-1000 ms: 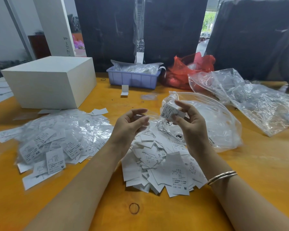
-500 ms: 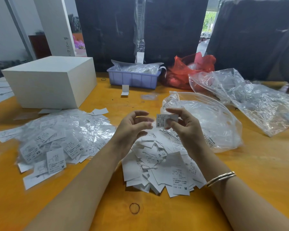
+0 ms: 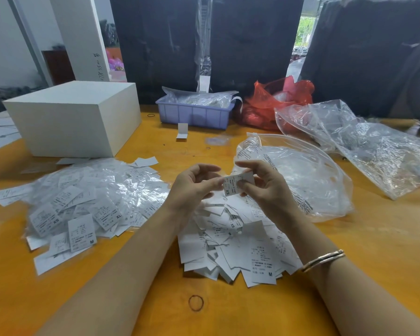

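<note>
The small white label [image 3: 238, 184] is a rectangular slip, tilted, printed with fine lines of text and a bold "XS" at its lower left corner. The right hand [image 3: 264, 187] pinches it between thumb and fingers. The left hand [image 3: 192, 187], fingers curled, meets its left edge; whether it grips the label I cannot tell. The label hangs above the pile of loose labels [image 3: 233, 246] mid-table [image 3: 374, 251], toward the near edge.

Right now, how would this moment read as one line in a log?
right hand: pinches XS label | left hand: at label's edge, grip unclear | under hands: loose label pile
</note>
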Action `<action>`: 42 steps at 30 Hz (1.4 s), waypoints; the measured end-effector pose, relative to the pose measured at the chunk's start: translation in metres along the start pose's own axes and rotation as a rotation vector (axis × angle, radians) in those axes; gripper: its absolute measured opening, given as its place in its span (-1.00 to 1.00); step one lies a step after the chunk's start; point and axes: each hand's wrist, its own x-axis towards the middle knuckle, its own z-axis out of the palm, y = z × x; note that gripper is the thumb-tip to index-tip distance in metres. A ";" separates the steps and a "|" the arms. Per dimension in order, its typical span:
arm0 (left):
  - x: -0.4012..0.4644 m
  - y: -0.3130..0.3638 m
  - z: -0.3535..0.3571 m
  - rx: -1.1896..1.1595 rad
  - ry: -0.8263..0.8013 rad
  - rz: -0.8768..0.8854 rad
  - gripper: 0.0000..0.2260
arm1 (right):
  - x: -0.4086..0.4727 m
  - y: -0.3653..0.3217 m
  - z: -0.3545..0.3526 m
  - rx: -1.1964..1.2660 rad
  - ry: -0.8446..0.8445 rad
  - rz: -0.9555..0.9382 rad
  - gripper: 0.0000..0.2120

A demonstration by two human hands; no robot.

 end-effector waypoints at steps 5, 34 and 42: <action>-0.002 0.001 0.003 0.107 -0.008 0.001 -0.85 | -0.001 -0.001 0.004 0.035 0.059 0.006 -0.69; -0.002 0.005 -0.001 0.053 0.054 -0.029 -0.88 | -0.002 -0.011 0.005 0.248 0.220 0.004 -0.73; -0.001 0.005 -0.003 -0.073 -0.006 0.000 -0.77 | -0.002 -0.012 0.005 0.306 0.214 0.009 -0.73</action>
